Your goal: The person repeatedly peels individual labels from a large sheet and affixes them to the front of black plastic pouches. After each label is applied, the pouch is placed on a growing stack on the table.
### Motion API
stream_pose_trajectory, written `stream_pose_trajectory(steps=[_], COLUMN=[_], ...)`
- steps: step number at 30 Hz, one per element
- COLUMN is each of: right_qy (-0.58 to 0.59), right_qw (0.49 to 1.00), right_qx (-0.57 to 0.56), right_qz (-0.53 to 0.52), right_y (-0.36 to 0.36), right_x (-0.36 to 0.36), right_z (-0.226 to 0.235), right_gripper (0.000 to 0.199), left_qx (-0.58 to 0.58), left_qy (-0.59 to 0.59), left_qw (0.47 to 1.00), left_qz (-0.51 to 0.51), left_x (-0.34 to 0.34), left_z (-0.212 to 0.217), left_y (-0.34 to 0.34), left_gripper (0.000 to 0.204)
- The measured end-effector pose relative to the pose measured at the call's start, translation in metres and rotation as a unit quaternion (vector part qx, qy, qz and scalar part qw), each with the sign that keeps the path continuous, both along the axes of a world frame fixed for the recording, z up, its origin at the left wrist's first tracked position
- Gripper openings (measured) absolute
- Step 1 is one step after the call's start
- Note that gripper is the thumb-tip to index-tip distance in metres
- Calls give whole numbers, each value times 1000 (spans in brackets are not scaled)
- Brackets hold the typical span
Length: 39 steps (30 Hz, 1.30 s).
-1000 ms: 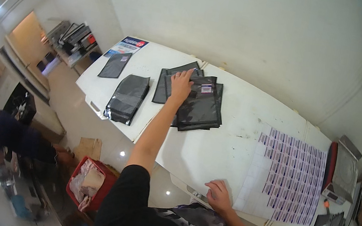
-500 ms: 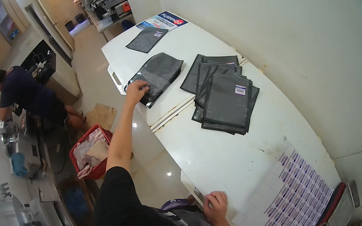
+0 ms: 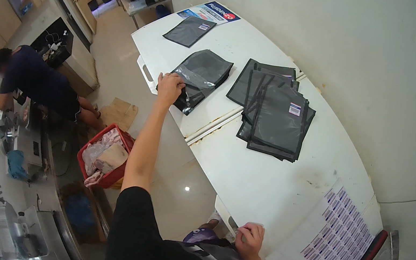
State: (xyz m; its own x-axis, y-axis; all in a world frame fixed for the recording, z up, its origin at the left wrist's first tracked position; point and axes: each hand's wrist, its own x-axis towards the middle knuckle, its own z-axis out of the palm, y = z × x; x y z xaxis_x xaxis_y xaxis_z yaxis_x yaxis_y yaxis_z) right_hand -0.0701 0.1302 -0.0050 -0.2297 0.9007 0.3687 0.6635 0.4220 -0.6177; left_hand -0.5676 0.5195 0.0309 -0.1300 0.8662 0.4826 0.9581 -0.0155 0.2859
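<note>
At 5 o'clock from the view's centre, the right hand (image 3: 250,241) is held with curled fingers by the near edge of the white table top (image 3: 228,177); whether anything small is pinched cannot be told. At 4 o'clock, a label sheet (image 3: 339,243) is laid flat, its left part bare, many labels left in rows. At 2 o'clock, a pile of dark pouches (image 3: 276,130) is spread unevenly, a label (image 3: 294,109) borne by the top one. At 10 o'clock, the near corner of a stack of dark pouches (image 3: 204,67) is touched by the left hand (image 3: 169,89); whether it is gripped cannot be told. No label is seen on that stack's top. At 11 o'clock, a single labelled pouch (image 3: 186,31) is set apart. Labelling may be judged partly done; lower pouches are hidden. Label print is too small to be read; at 12 o'clock, bold lettering is carried by a blue-and-white printed panel (image 3: 218,12).
</note>
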Motion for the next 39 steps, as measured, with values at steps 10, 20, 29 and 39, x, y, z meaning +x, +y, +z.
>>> stream_pose_trajectory(steps=[10,20,29,39], right_qy=[2,83,147,168], right_qw=[1000,996,981,928], right_qx=[12,-37,-116,130], right_qz=[11,9,45,307], right_y=[0,-3,-40,-51], right_x=[-1,5,72,146], right_z=[1,3,33,296], right_gripper=[18,18,19,19], left_qx=[128,29,-7,-340], left_qy=[4,-210,-112,-31], left_qw=[991,950,882,871], left_qz=[31,-228,-458,-354], left_x=[5,236,367,368], left_z=[42,56,11,-8], left_y=[-139,-243,-344,-400], left_gripper=[10,9,15,41])
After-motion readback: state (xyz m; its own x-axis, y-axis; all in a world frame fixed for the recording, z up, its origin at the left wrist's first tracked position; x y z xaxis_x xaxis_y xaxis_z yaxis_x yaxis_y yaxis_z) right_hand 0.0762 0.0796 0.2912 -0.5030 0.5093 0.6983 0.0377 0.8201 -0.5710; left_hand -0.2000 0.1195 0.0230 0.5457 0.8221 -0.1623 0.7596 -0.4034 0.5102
